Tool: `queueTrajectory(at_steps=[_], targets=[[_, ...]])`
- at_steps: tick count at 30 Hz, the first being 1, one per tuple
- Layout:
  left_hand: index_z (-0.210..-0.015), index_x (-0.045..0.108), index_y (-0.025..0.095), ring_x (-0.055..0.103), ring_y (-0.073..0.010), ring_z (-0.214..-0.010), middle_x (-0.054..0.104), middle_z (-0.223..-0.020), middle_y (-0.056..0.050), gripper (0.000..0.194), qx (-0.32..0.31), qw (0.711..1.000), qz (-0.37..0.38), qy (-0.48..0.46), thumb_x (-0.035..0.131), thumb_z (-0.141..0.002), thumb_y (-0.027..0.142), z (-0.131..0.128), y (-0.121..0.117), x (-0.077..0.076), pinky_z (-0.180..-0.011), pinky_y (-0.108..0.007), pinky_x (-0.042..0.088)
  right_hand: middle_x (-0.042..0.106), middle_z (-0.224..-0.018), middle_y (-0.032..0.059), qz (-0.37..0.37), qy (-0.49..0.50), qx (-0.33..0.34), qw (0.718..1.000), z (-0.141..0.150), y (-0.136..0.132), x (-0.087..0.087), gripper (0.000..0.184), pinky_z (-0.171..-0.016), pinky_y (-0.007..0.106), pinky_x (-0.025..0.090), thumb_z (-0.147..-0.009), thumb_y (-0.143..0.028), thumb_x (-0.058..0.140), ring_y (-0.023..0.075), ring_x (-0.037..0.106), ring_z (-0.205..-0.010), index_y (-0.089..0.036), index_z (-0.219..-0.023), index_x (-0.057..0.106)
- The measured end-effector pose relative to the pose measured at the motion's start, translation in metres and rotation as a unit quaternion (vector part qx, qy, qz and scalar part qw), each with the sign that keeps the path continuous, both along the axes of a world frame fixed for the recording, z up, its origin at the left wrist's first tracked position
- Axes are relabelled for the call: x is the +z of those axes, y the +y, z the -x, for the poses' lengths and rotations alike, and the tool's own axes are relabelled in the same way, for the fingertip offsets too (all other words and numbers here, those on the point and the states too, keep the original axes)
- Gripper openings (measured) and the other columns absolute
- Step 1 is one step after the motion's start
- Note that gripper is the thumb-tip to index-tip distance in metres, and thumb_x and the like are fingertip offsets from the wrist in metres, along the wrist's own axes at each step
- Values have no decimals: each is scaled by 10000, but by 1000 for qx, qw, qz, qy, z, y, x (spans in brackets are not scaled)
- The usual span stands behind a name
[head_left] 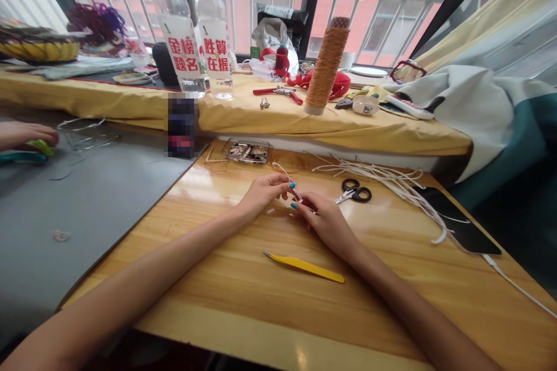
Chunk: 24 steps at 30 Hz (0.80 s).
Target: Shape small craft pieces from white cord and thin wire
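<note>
My left hand [264, 192] pinches a thin white cord [281, 169], whose free end curves up and away beyond my fingertips. Close beside it, my right hand [324, 221] has its fingers closed on the same cord, which bends between the two hands. Small details of the cord inside my fingers are hidden. Yellow tweezers [307, 267] lie on the wooden table [217, 284] in front of me. To the right of my right hand are small scissors [353, 191] with black handles.
A bundle of white cords [383, 177] lies at the right, partly over a phone [461, 220] with a cable. A clear box of small parts [248, 151] stands behind my hands. Bottles [183, 49] and an orange thread spool [327, 69] stand on the ledge. Another person's hand [30, 134] is at the left.
</note>
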<state>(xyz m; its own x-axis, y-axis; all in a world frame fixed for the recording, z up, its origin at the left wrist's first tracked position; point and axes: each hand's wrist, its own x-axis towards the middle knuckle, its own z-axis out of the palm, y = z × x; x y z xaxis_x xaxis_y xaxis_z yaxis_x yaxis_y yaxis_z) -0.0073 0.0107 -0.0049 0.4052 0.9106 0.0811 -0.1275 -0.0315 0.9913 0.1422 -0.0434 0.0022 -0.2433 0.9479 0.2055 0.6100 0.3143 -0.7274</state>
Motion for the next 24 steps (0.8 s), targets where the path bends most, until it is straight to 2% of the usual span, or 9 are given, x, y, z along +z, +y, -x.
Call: queueTrajectory(at_steps=[2, 4, 8, 11, 13, 16, 21, 24], targets=[[-728, 576, 121, 441, -63, -540, 559, -630, 18, 222, -2, 1000, -2, -2, 610, -641, 323, -1, 0, 0, -542, -194, 305, 549, -665, 0, -31, -17, -19, 999, 3, -2, -1, 181, -522, 229, 363, -810, -260, 419, 95, 433, -469, -185, -871, 572], [-702, 568, 125, 441, -64, -555, 553, -627, 23, 212, -4, 1000, -8, -4, 613, -637, 322, -1, 0, 0, -561, -194, 314, 528, -619, -4, -27, -11, -29, 999, 4, -3, -2, 211, -511, 229, 353, -825, -275, 390, 95, 418, -452, -179, -836, 578], [-677, 566, 126, 464, -80, -626, 540, -630, 27, 202, 14, 999, -29, 5, 626, -620, 310, -1, 0, 0, -630, -202, 337, 476, -564, -18, 17, 43, -15, 999, 1, -1, -2, 279, -475, 219, 333, -834, -314, 361, 88, 390, -434, -164, -734, 575], [-680, 553, 127, 463, -85, -605, 525, -599, 30, 213, 12, 999, -31, 8, 623, -620, 319, -1, -1, 1, -616, -210, 342, 472, -567, -20, 65, 76, 2, 995, -2, 3, -1, 270, -448, 208, 311, -815, -320, 391, 86, 380, -445, -156, -755, 597], [-686, 543, 128, 453, -84, -585, 525, -583, 29, 218, 8, 999, -35, 11, 611, -631, 327, -1, -1, 0, -597, -211, 339, 480, -567, -16, 67, 69, 10, 995, -3, 5, 1, 261, -484, 207, 325, -801, -310, 418, 97, 421, -501, -153, -737, 616], [-683, 526, 127, 428, -80, -558, 534, -569, 21, 224, 10, 999, -43, 20, 592, -649, 339, -1, -1, -1, -568, -209, 329, 503, -596, -3, 34, 32, 30, 998, -4, 6, 4, 259, -564, 215, 354, -800, -287, 427, 112, 474, -586, -153, -699, 625], [-669, 501, 130, 417, -78, -534, 538, -560, 18, 255, 21, 999, -33, 14, 594, -635, 365, -2, -1, -2, -545, -209, 324, 529, -664, 30, -56, -72, 75, 993, -2, 3, 1, 258, -600, 229, 369, -821, -213, 386, 125, 494, -626, -149, -677, 590], [-659, 497, 135, 412, -80, -530, 532, -555, 21, 273, 11, 999, -35, 26, 591, -631, 390, -1, 1, -2, -547, -211, 326, 533, -681, 40, -88, -127, 61, 986, 0, 0, -3, 259, -605, 239, 380, -835, -217, 363, 135, 497, -640, -157, -681, 562]])
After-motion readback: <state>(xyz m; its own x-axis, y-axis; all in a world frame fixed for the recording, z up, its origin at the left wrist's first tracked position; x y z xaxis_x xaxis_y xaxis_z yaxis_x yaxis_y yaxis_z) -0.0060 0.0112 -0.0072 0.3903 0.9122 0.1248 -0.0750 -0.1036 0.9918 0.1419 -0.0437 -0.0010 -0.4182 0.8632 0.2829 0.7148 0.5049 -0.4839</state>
